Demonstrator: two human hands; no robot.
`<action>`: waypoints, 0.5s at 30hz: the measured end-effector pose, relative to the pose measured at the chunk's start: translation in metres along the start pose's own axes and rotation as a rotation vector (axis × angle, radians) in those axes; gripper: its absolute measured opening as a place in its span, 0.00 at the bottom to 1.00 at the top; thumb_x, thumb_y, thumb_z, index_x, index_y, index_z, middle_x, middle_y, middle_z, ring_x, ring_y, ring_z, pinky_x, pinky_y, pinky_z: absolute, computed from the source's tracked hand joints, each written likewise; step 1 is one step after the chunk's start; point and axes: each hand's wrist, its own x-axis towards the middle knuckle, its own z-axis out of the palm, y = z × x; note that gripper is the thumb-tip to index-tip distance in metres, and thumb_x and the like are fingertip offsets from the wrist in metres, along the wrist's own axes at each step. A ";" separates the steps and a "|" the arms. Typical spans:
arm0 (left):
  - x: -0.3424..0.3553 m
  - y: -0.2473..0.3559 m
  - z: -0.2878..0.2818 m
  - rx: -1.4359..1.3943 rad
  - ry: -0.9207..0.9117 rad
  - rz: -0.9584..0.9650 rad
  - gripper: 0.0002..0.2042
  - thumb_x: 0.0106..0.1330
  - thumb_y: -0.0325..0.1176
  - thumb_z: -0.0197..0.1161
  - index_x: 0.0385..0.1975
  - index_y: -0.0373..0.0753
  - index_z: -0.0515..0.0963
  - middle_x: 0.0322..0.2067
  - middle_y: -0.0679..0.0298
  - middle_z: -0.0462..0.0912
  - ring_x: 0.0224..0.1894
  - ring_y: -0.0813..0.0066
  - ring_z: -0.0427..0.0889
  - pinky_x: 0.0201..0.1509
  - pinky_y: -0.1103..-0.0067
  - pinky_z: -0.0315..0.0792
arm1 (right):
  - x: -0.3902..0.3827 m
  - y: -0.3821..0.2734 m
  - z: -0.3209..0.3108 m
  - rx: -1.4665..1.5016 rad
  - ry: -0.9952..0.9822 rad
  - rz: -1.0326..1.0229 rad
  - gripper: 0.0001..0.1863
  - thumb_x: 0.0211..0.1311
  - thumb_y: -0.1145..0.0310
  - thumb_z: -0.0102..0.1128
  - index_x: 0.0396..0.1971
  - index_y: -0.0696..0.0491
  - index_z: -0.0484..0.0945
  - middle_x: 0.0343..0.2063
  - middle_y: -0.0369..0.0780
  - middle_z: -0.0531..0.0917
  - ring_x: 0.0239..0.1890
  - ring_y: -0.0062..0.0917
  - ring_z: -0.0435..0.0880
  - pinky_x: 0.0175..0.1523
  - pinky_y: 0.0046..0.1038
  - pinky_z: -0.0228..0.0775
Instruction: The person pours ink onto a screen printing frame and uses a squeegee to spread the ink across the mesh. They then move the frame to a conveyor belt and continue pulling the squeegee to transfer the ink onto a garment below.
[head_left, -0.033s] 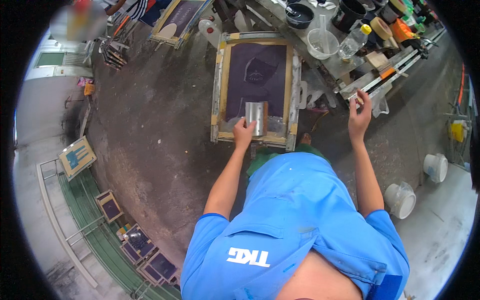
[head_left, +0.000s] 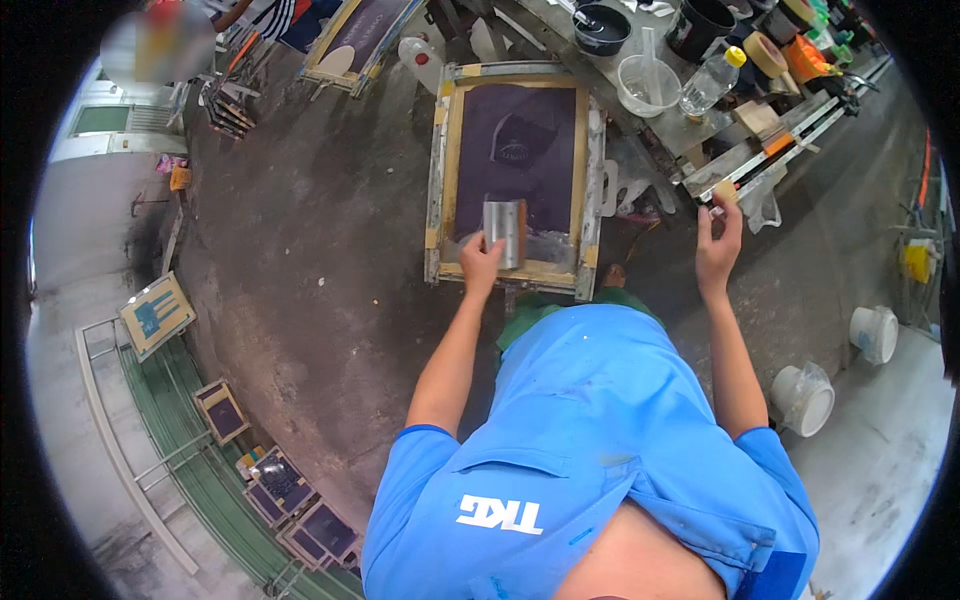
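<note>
My left hand (head_left: 480, 264) grips a squeegee (head_left: 505, 234) with a silvery metal holder and a brownish-orange blade edge. It is over the near part of a screen-printing frame (head_left: 441, 190), whose dark purple mesh (head_left: 482, 160) carries a curved design near its middle. Tan tape borders that mesh. Off to the right, beside the bench's edge, my right hand (head_left: 718, 250) has its thumb and fingers bent toward each other. A small tan piece (head_left: 725, 189) shows at its fingertips, too small to name.
The bench (head_left: 690, 135) at upper right bears a clear tub (head_left: 640, 95), a yellow-capped bottle (head_left: 708, 85), a black bowl (head_left: 600, 35) and tape rolls. White buckets (head_left: 803, 400) stand at right. Another frame (head_left: 357, 45) is at upper left; a person's arm shows beyond.
The squeegee and my left hand have shifted slightly left. My right hand's fingers have drawn closer together, and the tan piece shows more plainly at their tips.
</note>
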 end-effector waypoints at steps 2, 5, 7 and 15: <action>0.013 0.007 -0.028 0.034 0.064 0.023 0.13 0.57 0.34 0.71 0.37 0.32 0.81 0.20 0.65 0.75 0.23 0.81 0.67 0.28 0.76 0.65 | -0.039 0.001 -0.008 -0.029 -0.068 0.013 0.17 0.66 0.74 0.60 0.54 0.56 0.76 0.51 0.42 0.79 0.53 0.30 0.79 0.55 0.29 0.70; 0.026 0.018 -0.063 0.108 0.035 0.049 0.14 0.57 0.35 0.72 0.40 0.35 0.81 0.23 0.61 0.80 0.24 0.74 0.77 0.31 0.74 0.70 | -0.090 0.020 -0.014 -0.110 -0.153 0.103 0.17 0.65 0.74 0.60 0.54 0.55 0.76 0.50 0.43 0.79 0.53 0.32 0.79 0.56 0.31 0.70; 0.033 0.020 -0.079 0.254 -0.004 0.125 0.16 0.56 0.35 0.72 0.43 0.38 0.82 0.25 0.60 0.82 0.26 0.70 0.81 0.34 0.73 0.74 | -0.119 0.043 -0.021 -0.156 -0.183 0.154 0.18 0.64 0.75 0.60 0.54 0.54 0.76 0.50 0.43 0.79 0.52 0.33 0.79 0.57 0.32 0.71; 0.004 -0.003 -0.081 0.499 -0.158 0.437 0.20 0.48 0.28 0.69 0.45 0.45 0.81 0.36 0.60 0.85 0.41 0.56 0.83 0.46 0.64 0.75 | -0.199 0.093 -0.080 -0.450 -0.314 0.410 0.19 0.62 0.75 0.58 0.53 0.53 0.76 0.47 0.44 0.80 0.52 0.37 0.80 0.59 0.36 0.70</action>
